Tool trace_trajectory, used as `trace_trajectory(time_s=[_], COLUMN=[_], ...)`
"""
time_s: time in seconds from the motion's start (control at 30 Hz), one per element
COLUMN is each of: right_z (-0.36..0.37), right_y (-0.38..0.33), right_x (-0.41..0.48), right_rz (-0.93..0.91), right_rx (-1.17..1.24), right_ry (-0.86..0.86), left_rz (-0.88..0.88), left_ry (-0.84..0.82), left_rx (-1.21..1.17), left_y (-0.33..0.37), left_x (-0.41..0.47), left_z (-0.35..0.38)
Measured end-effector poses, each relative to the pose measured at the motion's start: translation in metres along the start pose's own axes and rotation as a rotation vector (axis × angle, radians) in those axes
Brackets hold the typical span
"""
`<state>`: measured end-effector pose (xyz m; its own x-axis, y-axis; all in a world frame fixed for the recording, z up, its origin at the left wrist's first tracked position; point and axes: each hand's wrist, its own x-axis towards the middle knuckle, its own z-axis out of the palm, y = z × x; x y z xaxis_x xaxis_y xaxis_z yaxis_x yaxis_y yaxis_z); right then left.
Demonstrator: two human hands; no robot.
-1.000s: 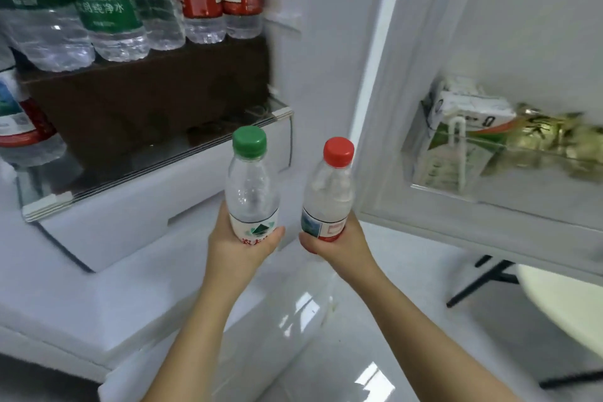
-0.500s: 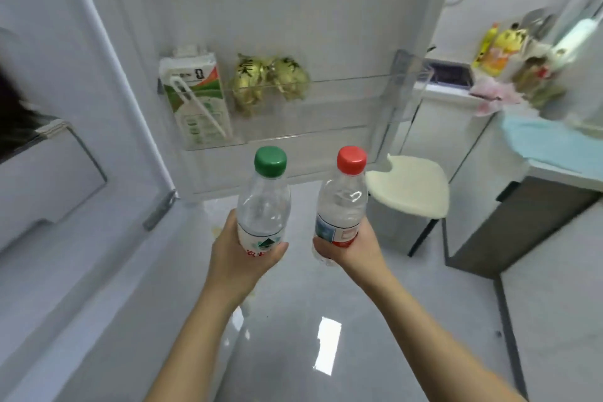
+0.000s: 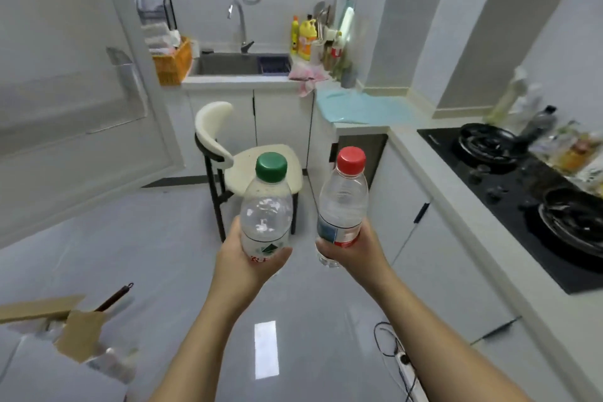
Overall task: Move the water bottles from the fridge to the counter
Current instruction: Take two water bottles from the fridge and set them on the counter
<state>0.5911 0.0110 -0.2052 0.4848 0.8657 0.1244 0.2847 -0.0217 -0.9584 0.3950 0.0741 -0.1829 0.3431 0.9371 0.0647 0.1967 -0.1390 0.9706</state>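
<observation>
My left hand grips the lower half of a clear water bottle with a green cap, held upright over the floor. My right hand grips a second clear water bottle with a red cap, also upright, a little to the right of the first. The two bottles stand apart, side by side. The white counter runs along the right side, with a light blue mat on its far corner. The open fridge door fills the left of the view.
A cream chair with black legs stands ahead, just behind the bottles. A sink with a tap and detergent bottles is at the back. A black hob with pans occupies the right counter. A cardboard box and a cable lie on the floor.
My view has swung right, away from the fridge interior and door shelf, toward the kitchen counter and sink. Both hands still hold their bottles in the same way.
</observation>
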Motion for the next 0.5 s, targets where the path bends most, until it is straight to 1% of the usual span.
trace_trajectory(time_s=[0.17,0.27,0.4,0.5], right_z=[-0.078,-0.119,-0.171,-0.211], right_y=[0.022,0.039,0.060,0.075], right_x=[-0.003,-0.004,0.002,0.014], right_rz=[0.048,0.094,0.167,0.206], right_rx=[-0.023,0.005,0.043,0.036], right_ry=[0.155,0.258,0.385,0.513], left_rz=[0.086,0.141,0.178,0.204], left_ry=[-0.194,-0.304,-0.441,-0.561], left_rx=[0.011,0.008,-0.005,-0.004], left_y=[0.025,0.036,0.041,0.047], left_x=[0.021,0.039,0.069,0.096], left_z=[0.079,0.127,0.193,0.250])
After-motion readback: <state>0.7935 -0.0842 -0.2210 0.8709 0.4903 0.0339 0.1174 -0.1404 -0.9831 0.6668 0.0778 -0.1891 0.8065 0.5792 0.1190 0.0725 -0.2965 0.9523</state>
